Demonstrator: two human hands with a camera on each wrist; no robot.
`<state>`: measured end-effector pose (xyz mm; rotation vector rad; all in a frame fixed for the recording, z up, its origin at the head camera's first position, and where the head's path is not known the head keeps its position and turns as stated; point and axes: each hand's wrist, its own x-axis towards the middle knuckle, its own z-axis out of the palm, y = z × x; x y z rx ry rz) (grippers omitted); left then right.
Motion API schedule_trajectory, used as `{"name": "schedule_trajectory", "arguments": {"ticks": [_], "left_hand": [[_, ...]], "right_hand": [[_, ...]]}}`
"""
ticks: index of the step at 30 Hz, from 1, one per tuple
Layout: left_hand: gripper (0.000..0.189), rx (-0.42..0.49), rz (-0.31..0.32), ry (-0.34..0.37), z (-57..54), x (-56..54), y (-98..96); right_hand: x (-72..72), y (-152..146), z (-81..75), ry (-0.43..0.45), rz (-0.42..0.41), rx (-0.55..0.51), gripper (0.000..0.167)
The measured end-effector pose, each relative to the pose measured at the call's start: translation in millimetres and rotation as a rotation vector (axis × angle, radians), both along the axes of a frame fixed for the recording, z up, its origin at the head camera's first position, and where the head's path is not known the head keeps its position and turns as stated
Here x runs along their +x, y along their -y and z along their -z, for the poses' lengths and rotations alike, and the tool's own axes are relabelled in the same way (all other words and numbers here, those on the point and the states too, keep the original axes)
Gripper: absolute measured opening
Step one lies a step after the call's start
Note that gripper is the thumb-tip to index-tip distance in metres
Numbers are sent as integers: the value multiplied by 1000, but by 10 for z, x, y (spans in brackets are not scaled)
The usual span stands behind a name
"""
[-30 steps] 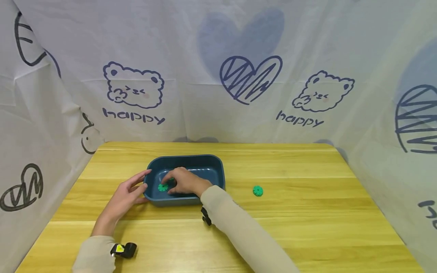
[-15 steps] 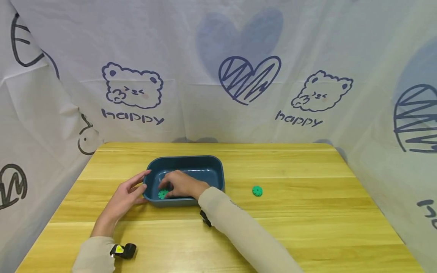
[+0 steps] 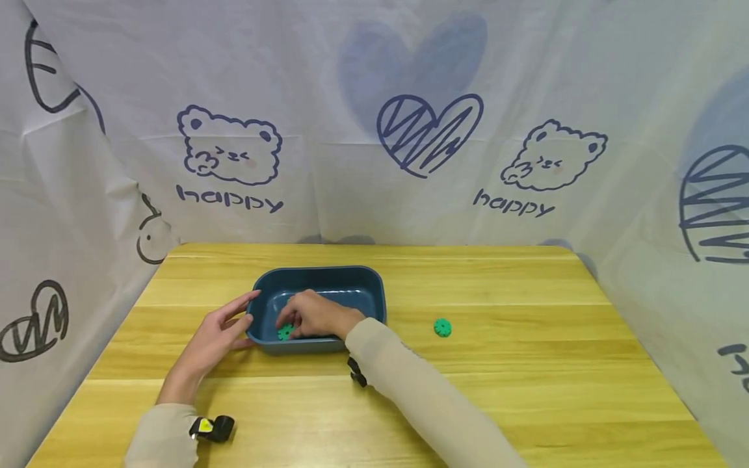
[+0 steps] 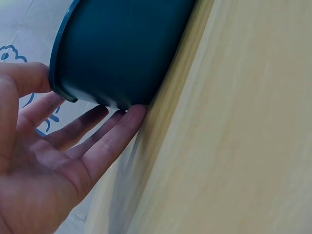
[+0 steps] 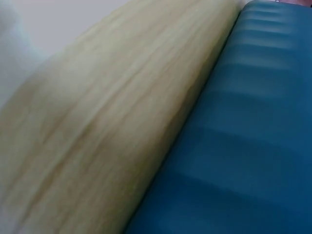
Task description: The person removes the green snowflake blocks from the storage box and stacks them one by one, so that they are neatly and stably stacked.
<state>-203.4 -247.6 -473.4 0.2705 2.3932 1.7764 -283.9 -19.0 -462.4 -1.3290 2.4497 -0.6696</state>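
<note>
A dark blue rectangular box [image 3: 351, 302] sits on the wooden table. My left hand [image 3: 213, 338] rests against its left end; in the left wrist view, the thumb meets the rim and fairly straight fingertips [image 4: 139, 112] touch the outer wall. Inside the box, my right hand [image 3: 313, 315] reaches down with curled fingers, pinching a green notched disc [image 3: 285, 333] near the front left corner. Part of that disc is hidden by the fingers. Only the box's ribbed outer wall [image 5: 258, 122] shows in the right wrist view, not the hand.
Another green notched disc [image 3: 442, 327] lies on the table [image 3: 515, 390] to the right of the box. A white printed cloth [image 3: 328, 130] hangs behind and at both sides of the tabletop.
The green disc in the box has shifted toward the front wall and slightly right, along with my right fingers. My left hand and the disc on the table stay put.
</note>
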Motion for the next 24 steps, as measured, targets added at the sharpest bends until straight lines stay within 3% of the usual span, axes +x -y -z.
{"name": "schedule_trajectory", "arguments": {"ticks": [8,12,24], "left_hand": [[56,27,10,9,-27,2,-1],[56,19,6,7,-28,1,-13],[57,12,0,8,-16,-2,-4]], "right_hand": [[-32,-35,-23,72,-3,26,29],[-13,-65,-44,57,5,40,28],[29,-436,-235,70,120,-138,29]]}}
